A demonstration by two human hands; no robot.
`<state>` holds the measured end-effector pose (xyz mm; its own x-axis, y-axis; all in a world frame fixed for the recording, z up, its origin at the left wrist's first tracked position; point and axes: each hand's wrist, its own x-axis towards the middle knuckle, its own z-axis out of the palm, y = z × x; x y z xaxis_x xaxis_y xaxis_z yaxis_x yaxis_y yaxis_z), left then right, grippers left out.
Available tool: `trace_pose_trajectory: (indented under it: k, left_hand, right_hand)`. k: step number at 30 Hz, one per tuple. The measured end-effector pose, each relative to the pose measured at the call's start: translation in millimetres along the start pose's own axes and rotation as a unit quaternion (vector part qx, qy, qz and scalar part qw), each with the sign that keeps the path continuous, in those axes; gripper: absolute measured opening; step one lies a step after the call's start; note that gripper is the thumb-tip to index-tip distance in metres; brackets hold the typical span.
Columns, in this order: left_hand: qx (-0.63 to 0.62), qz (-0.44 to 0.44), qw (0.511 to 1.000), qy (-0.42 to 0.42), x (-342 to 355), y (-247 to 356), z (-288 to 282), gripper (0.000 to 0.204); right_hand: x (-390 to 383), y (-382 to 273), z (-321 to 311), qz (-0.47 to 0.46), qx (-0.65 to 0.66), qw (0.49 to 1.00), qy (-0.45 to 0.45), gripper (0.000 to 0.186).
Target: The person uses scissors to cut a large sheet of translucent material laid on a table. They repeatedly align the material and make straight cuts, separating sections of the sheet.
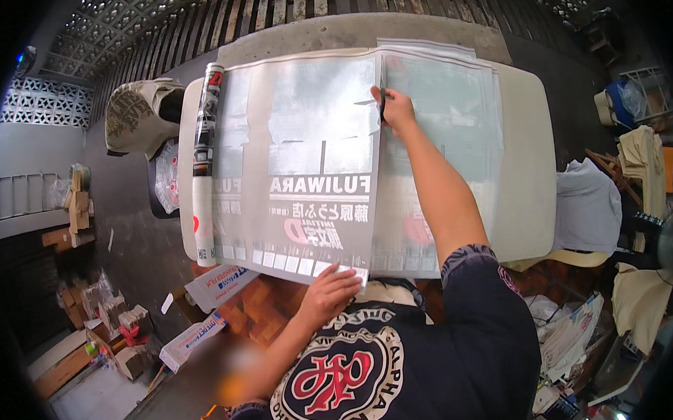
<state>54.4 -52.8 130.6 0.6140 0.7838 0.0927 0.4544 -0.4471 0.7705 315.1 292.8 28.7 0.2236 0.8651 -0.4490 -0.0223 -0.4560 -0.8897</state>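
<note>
A translucent printed film sheet (290, 174) with large mirrored lettering and silvery panels lies over the table. My right hand (397, 113) is closed around dark-handled scissors (383, 103) at the sheet's far right edge. The blades are hard to make out against the film. At the near right corner my left hand (331, 291) grips the film's edge, fingers on top and thumb hidden. The film comes off a roll (203, 171) lying along the table's left end. More printed film sheets (454, 160) lie flat on the right, partly under my right forearm.
The pale table (528, 164) has rounded corners. A chair with a patterned cloth (143, 117) stands to the left. Long white boxes (218, 287) lie below the near left edge. Grey cloth (588, 206) covers a chair on the right. Cardboard pieces (124, 324) are piled at lower left.
</note>
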Motion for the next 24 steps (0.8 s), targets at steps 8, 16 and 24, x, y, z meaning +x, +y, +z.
trace_pose_trajectory:
  k: [8,16,24]
  left_hand:
    - [-0.021,0.005,0.986,0.164,0.6,16.3,3.0,0.023]
    - [0.112,-0.126,0.983,0.073,-27.2,-88.6,-59.4,0.075]
    - [0.416,-0.380,0.824,0.061,-80.1,-192.6,-208.8,0.073]
  right_hand:
    - [-10.8,-35.9,-13.7,-0.137,-0.239,0.954,0.119,0.054]
    - [-149.4,46.7,37.6,-0.040,-0.062,0.992,0.103,0.049]
    - [-179.7,-39.4,-112.2,-0.152,0.146,0.977,-0.015,0.047]
